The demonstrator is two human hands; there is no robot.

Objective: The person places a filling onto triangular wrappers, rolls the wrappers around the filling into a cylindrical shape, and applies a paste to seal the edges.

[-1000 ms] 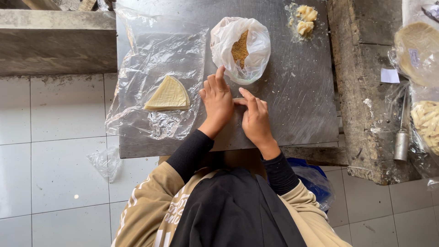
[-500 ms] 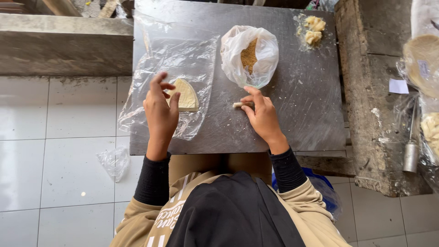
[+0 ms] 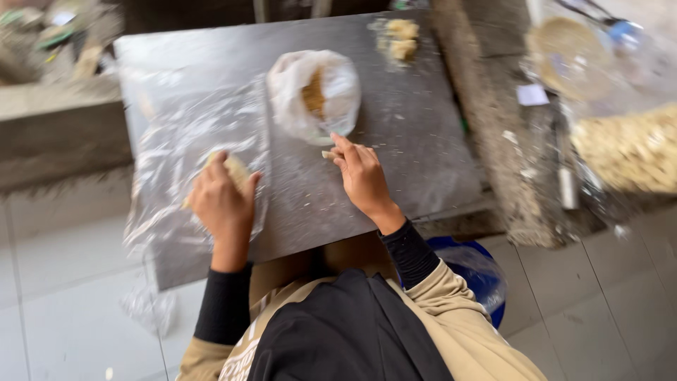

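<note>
The left hand (image 3: 222,204) grips the wedge (image 3: 236,169) on the plastic sheet (image 3: 176,141) — it could drag the sheet — while the right hand (image 3: 363,176) pinches what seems, through blur, a crumb (image 3: 328,154) that may drop.

A flat, pale yellow wedge of dough (image 3: 236,171) lies on a crinkled clear plastic sheet (image 3: 190,141), half covered by the left hand (image 3: 220,204). A small crumb of dough (image 3: 327,154) sits at the right hand's (image 3: 363,178) fingertips.
</note>
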